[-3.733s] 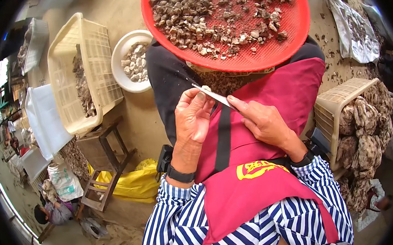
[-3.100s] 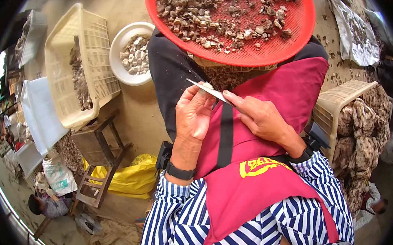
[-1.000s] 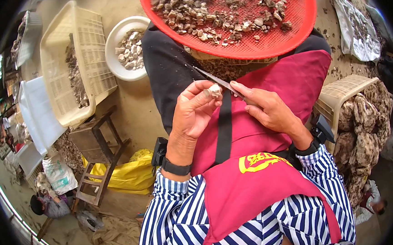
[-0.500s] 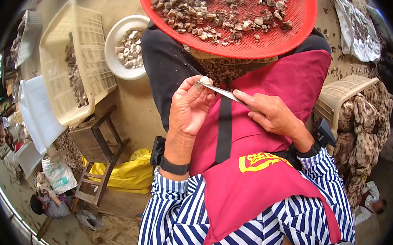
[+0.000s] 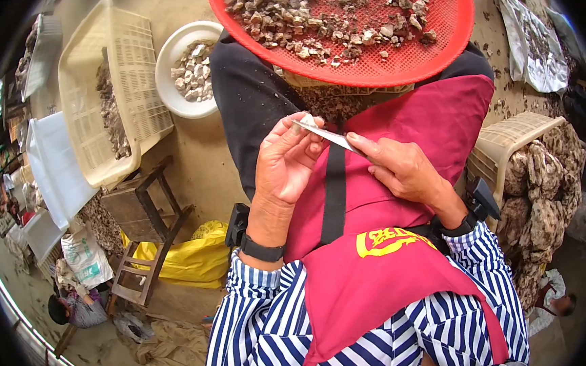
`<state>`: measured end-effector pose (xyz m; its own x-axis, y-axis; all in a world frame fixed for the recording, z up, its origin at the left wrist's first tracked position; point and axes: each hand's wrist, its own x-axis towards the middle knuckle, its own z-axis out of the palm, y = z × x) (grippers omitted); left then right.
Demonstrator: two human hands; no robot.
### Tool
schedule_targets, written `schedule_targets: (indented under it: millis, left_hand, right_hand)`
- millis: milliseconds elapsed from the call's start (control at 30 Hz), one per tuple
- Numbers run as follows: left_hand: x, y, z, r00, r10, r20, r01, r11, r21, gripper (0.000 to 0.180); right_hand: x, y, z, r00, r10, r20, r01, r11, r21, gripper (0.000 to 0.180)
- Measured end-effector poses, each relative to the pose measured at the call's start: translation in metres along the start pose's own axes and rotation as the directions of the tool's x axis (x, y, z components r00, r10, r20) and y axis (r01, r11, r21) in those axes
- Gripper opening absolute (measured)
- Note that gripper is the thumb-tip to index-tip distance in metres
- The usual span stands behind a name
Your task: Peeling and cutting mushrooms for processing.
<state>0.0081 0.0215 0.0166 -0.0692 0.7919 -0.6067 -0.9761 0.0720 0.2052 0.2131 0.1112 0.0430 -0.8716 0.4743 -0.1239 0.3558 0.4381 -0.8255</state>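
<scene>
My left hand [image 5: 284, 158] pinches a small whitish chunk [image 5: 308, 121] between thumb and fingers, above the dark red apron on my lap. A knife [image 5: 334, 138] with a thin metal blade is gripped in my right hand [image 5: 404, 168], its blade slanting up to the left. The blade's tip end lies against the chunk; the handle is hidden in my fingers. Beyond my hands, a red mesh tray [image 5: 360, 69] rests over my knees, scattered with rough grey-brown chunks [image 5: 282, 20]. At the far left stands a white bowl [image 5: 169, 89] with paler, cleaner-looking chunks [image 5: 197, 74].
A cream plastic basket [image 5: 139, 78] stands left of the bowl, with a wooden stool [image 5: 135, 214] and a yellow sack [image 5: 196, 261] nearer me. On the right, another basket [image 5: 517, 133] lies by large brown-grey clumps [image 5: 531, 193]. Other people [image 5: 77, 307] sit at the near left and right.
The whitish chunk has turned slightly in my left fingers and shows more of its pale side. Both hands stay almost in place, the blade still against the chunk.
</scene>
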Motion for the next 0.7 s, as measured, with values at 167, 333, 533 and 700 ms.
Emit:
schedule_targets:
  millis: [167,333,533,700]
  left_hand:
    - [0.0008,-0.0009,-0.0012,0.999,-0.013,0.048,0.013,1.0,0.012,0.022]
    - [0.0013,-0.001,-0.002,0.998,-0.045,0.042,0.047,0.998,-0.029,0.021]
    - [0.0023,-0.0025,-0.0003,0.999,-0.047,0.02,0.048,0.998,-0.045,0.02]
    - [0.0017,-0.001,0.0019,0.999,-0.052,-0.001,0.052,0.999,-0.001,0.019]
  right_hand:
    - [-0.0028,0.0013,-0.0006,1.0,0.016,0.013,-0.016,1.0,-0.003,0.055]
    - [-0.0009,-0.0011,0.0006,1.0,0.009,0.006,-0.009,0.997,-0.081,0.055]
    - [-0.0012,-0.0013,-0.0014,1.0,0.009,-0.009,-0.009,0.996,-0.091,0.053]
    - [-0.0012,0.0005,-0.0019,1.0,0.013,0.014,-0.013,1.0,-0.021,0.054]
